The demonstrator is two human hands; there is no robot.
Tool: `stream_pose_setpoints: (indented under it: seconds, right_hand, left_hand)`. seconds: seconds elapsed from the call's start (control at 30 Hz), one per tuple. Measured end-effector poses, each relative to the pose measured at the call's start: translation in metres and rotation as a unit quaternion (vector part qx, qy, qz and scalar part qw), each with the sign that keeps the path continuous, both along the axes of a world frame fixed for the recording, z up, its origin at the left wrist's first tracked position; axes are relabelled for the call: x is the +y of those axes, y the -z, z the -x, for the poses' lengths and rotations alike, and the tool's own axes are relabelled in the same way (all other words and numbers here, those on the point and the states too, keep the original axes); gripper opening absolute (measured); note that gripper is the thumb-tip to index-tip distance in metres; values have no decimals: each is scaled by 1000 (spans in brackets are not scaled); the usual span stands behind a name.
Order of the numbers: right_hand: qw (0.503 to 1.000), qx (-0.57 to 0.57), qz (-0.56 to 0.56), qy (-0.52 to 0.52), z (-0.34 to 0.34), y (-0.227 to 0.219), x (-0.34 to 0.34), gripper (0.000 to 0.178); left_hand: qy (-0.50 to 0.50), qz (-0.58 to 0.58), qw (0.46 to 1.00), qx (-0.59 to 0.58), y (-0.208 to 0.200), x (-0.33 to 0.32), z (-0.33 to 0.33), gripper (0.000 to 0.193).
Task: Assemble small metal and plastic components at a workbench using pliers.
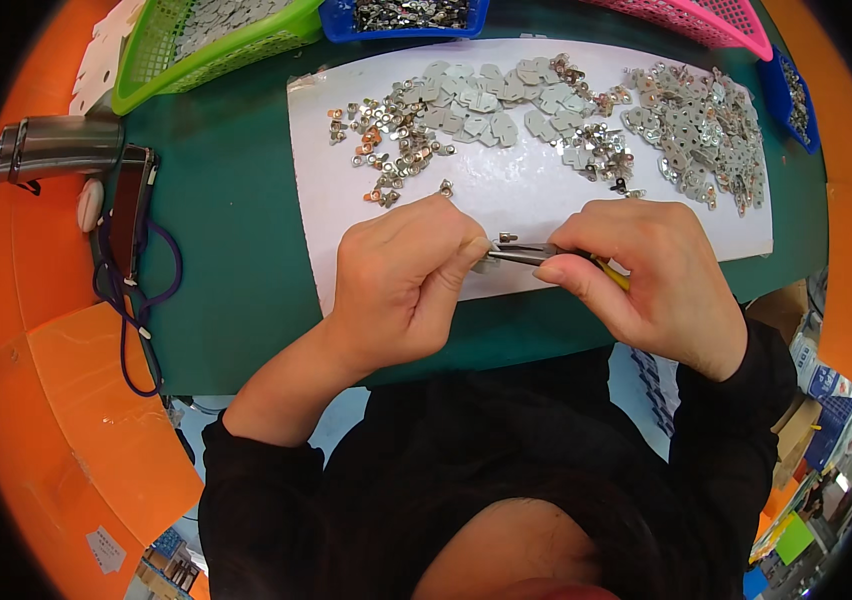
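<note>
In my right hand (pixel 646 270) are pliers (pixel 521 257) with yellow handles, their pointed jaws turned to the left. My left hand (pixel 406 275) pinches a small metal piece (pixel 487 264), mostly hidden by the fingers, and the plier tips meet it there. Just beyond the jaws lies a small metal terminal (pixel 508 237) on the white sheet (pixel 506 190). Farther off on the sheet are loose small metal terminals (pixel 401 140) at the left, flat grey metal plates (pixel 466 95) in the middle, and a heap of plates with fittings (pixel 696 130) at the right.
A green basket (pixel 216 60) of flat plates, a blue bin (pixel 406 32) of small parts and a pink basket (pixel 696 25) line the far edge. Another blue bin (pixel 789 98) stands far right. At left are a steel cup (pixel 61 148) and a phone (pixel 132 210) with a purple cord.
</note>
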State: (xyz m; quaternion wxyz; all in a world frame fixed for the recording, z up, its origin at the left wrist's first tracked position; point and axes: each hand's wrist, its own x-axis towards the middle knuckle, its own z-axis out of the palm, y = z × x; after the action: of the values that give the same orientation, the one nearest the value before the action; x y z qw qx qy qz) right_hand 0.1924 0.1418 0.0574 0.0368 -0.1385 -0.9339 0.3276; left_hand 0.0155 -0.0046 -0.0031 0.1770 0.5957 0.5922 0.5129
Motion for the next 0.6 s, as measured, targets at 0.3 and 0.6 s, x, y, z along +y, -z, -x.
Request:
stream_pose_setpoints:
  seconds: [0.3,0.6]
  right_hand:
    - [1000,6,-27,-6,0,0,-3,15]
    - [988,26,-148,-25,-2,9,-5,22]
  left_hand:
    - [-9,-6,1000,-22,4,-2,-4,7]
    - [65,49,996,29,-3,3,8,6]
